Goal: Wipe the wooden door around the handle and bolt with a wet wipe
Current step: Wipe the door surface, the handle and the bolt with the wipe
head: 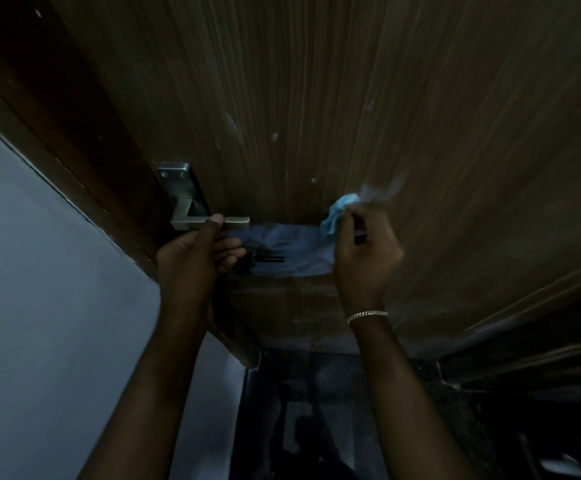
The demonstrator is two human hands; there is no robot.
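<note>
A dark wooden door (351,98) with vertical grain fills the upper view. Its square metal handle (192,216) sits at the left edge on a steel plate. My left hand (195,254) grips the lever from below, thumb over the bar. A small dark bolt (265,258) lies just right of that hand, on a paler grey patch (292,247) of the door. My right hand (365,258), with a bracelet at the wrist, pinches a crumpled light-blue wet wipe (339,213) against the wood to the right of the patch. The wipe's upper edge is blurred.
The dark door frame (57,109) and a pale grey wall (40,271) stand to the left. Below the door a dim tiled floor (316,410) shows between my forearms. Small pale specks dot the wood above the handle.
</note>
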